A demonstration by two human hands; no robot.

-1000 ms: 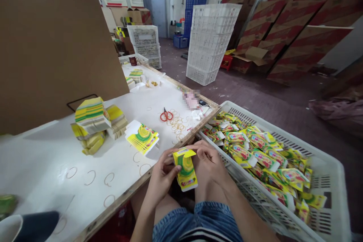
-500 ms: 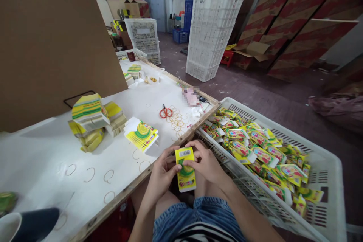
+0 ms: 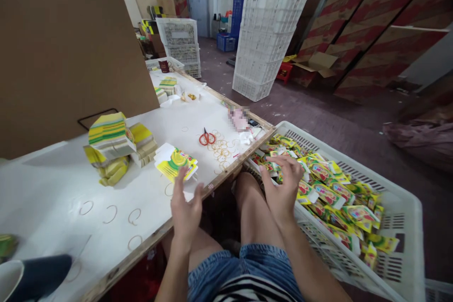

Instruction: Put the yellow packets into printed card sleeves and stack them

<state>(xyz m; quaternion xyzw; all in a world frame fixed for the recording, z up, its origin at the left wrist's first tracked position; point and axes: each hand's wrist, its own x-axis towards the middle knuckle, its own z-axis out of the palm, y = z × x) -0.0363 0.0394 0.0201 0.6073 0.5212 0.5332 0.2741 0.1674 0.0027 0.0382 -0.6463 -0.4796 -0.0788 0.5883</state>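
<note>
My left hand (image 3: 186,205) is open with fingers spread, raised over the front edge of the white table (image 3: 53,188), just below a small pile of flat yellow-green cartons (image 3: 176,163). It holds nothing. My right hand (image 3: 283,184) reaches over the near rim of the white plastic crate (image 3: 396,226), fingers spread above the folded yellow-green boxes (image 3: 329,193) that fill it. No box can be seen in its grip.
Stacks of flat cartons (image 3: 113,146) lie on the table's left. Red scissors (image 3: 207,138) and several rubber bands (image 3: 222,151) lie near the table's right end. White crates (image 3: 265,42) stand stacked on the floor behind. A big cardboard sheet (image 3: 71,42) leans at the left.
Both hands held one folded yellow box over my lap. Now the box is out of my hands, the right hand has moved over the crate and the left toward the flat cartons.
</note>
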